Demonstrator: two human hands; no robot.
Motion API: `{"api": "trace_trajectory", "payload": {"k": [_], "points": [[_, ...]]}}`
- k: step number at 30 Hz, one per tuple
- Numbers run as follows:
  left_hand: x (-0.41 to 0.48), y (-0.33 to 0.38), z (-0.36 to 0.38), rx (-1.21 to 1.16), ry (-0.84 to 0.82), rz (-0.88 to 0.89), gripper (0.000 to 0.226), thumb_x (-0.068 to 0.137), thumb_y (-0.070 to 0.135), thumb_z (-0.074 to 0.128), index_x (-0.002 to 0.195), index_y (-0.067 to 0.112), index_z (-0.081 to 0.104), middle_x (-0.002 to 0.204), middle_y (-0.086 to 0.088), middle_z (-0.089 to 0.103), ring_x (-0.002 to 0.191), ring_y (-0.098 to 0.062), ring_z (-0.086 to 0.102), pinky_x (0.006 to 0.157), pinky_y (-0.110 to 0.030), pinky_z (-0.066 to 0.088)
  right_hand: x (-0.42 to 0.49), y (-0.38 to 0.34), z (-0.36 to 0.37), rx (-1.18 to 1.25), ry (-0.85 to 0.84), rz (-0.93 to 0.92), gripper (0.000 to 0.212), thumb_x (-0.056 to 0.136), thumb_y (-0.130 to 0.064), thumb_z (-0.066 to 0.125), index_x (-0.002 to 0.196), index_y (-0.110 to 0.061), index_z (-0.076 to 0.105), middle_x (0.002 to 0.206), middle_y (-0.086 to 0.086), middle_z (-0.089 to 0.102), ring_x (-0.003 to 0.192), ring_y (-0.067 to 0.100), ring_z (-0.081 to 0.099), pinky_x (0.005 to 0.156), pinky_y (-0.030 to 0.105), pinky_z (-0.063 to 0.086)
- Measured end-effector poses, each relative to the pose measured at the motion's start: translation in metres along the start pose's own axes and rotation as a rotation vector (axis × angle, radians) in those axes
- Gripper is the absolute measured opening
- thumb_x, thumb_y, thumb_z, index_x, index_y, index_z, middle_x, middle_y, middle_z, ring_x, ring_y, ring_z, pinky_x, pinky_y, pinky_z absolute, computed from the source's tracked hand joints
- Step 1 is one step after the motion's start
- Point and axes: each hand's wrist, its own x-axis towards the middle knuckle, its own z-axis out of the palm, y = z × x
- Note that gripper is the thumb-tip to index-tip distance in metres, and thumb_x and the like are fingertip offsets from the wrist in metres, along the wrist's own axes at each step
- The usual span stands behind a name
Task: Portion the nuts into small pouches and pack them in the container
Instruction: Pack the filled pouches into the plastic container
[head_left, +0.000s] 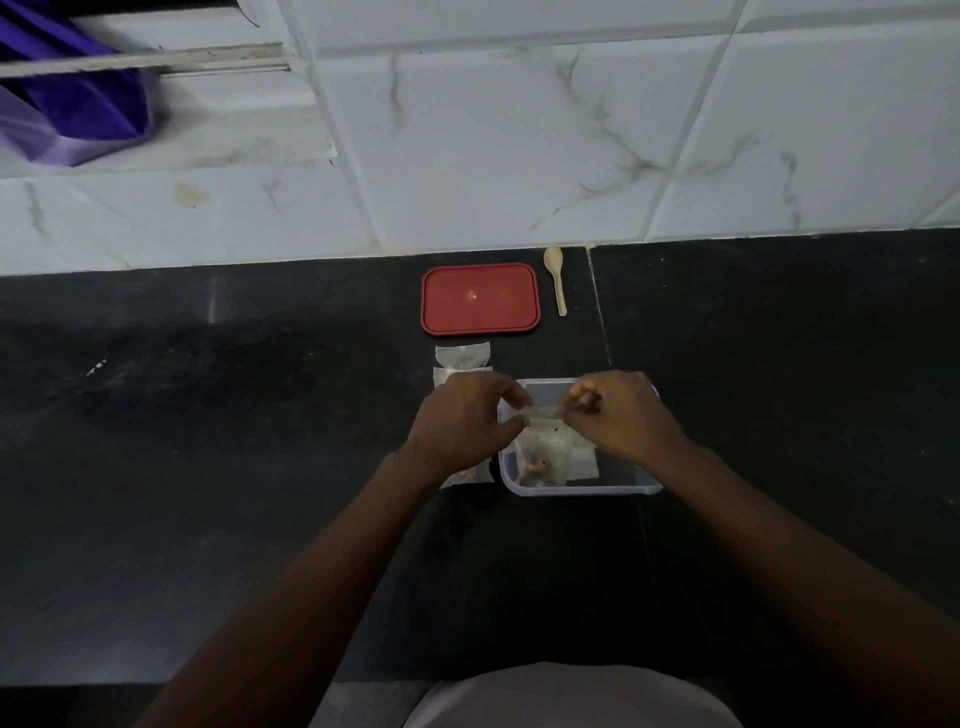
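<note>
Black counter (260, 467) | clear pouch (545, 441), few brown nuts (535, 466) inside | left hand (462, 421), right hand (623, 415) pinch top

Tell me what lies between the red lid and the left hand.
Two small nut pouches on the black counter, one behind the other; the head view shows them.

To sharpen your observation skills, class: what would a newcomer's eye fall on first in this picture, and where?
The red lid lies at the back of the dark counter, a pale spoon just right of it. At centre, the left hand and right hand pinch the top of a small clear pouch over the clear container; more pouches lie to its left.
</note>
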Motion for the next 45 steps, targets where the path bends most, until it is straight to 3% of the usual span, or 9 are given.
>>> {"api": "trace_trajectory", "payload": {"k": [7,10,14,17,25,34,40,43,45], "points": [[-0.002,-0.026,-0.036,-0.023,0.142,-0.18,0.014,0.09,0.038,0.073,0.104,0.034,0.073,0.094,0.024,0.066,0.074,0.004,0.064,0.073,-0.032,0.059,0.024,-0.057,-0.004,0.035,0.204,-0.185,0.008,0.089,-0.029,0.074,0.096,-0.029,0.077,0.084,-0.016,0.072,0.076,-0.002,0.066,0.073,0.026,0.057],[-0.003,-0.04,-0.048,0.045,0.103,-0.267,0.017,0.088,0.034,0.076,0.105,0.033,0.073,0.096,0.018,0.067,0.086,-0.004,0.066,0.08,-0.035,0.058,0.041,-0.077,0.007,-0.072,0.092,-0.244,0.011,0.085,-0.031,0.073,0.096,-0.029,0.077,0.081,-0.016,0.072,0.076,-0.002,0.066,0.083,0.033,0.056],[-0.004,-0.048,-0.052,0.177,-0.043,-0.332,0.016,0.086,0.035,0.077,0.1,0.034,0.068,0.106,0.011,0.07,0.092,-0.008,0.065,0.081,-0.034,0.057,0.051,-0.092,0.025,-0.419,-0.067,-0.273,0.02,0.084,-0.04,0.076,0.102,-0.033,0.076,0.096,-0.016,0.072,0.1,0.008,0.063,0.096,0.038,0.031],[-0.004,-0.052,-0.048,0.279,-0.165,-0.34,0.028,0.086,0.041,0.077,0.11,0.033,0.066,0.107,0.014,0.065,0.097,-0.008,0.062,0.082,-0.033,0.054,0.052,-0.097,0.039,-0.588,-0.171,-0.261,0.025,0.084,-0.046,0.073,0.108,-0.036,0.073,0.103,-0.015,0.068,0.112,0.014,0.054,0.103,0.045,0.027],[-0.003,-0.055,-0.039,0.358,-0.268,-0.261,0.017,0.091,0.033,0.073,0.107,0.032,0.069,0.108,0.011,0.066,0.105,-0.01,0.062,0.101,-0.042,0.05,0.049,-0.1,0.054,-0.702,-0.263,-0.196,0.017,0.09,-0.037,0.07,0.107,-0.033,0.073,0.109,-0.008,0.064,0.125,0.021,0.046,0.115,0.059,0.015],[-0.007,-0.05,-0.059,-0.055,-0.237,-0.185,0.01,0.09,0.021,0.076,0.097,0.026,0.072,0.099,0.011,0.069,0.095,-0.003,0.065,0.095,-0.036,0.057,0.042,-0.091,0.035,-0.425,-0.208,-0.216,0.01,0.092,-0.038,0.066,0.098,-0.039,0.074,0.098,-0.019,0.063,0.126,0.015,0.047,0.113,0.056,0.012],[0.0,-0.026,-0.083,-0.276,0.005,-0.056,0.007,0.088,0.019,0.079,0.095,0.02,0.079,0.086,0.007,0.078,0.081,-0.013,0.075,0.083,-0.036,0.063,0.032,-0.088,-0.008,-0.067,-0.078,-0.247,0.006,0.092,-0.036,0.068,0.094,-0.033,0.074,0.094,-0.017,0.072,0.101,0.004,0.06,0.105,0.044,0.029],[0.007,-0.004,-0.089,-0.419,0.013,-0.005,0.012,0.086,0.018,0.082,0.098,0.018,0.08,0.089,0.003,0.08,0.086,-0.022,0.076,0.086,-0.036,0.062,0.014,-0.087,-0.037,0.196,-0.06,-0.222,0.005,0.092,-0.026,0.07,0.089,-0.027,0.074,0.09,-0.011,0.074,0.087,0.004,0.069,0.093,0.035,0.051],[0.013,0.011,-0.087,-0.485,0.005,0.016,0.018,0.084,0.018,0.084,0.101,0.013,0.08,0.089,0.001,0.08,0.087,-0.023,0.077,0.086,-0.035,0.062,0.004,-0.082,-0.054,0.262,-0.031,-0.2,0.004,0.092,-0.022,0.071,0.09,-0.022,0.075,0.089,-0.008,0.075,0.085,0.005,0.07,0.085,0.029,0.053]]}}
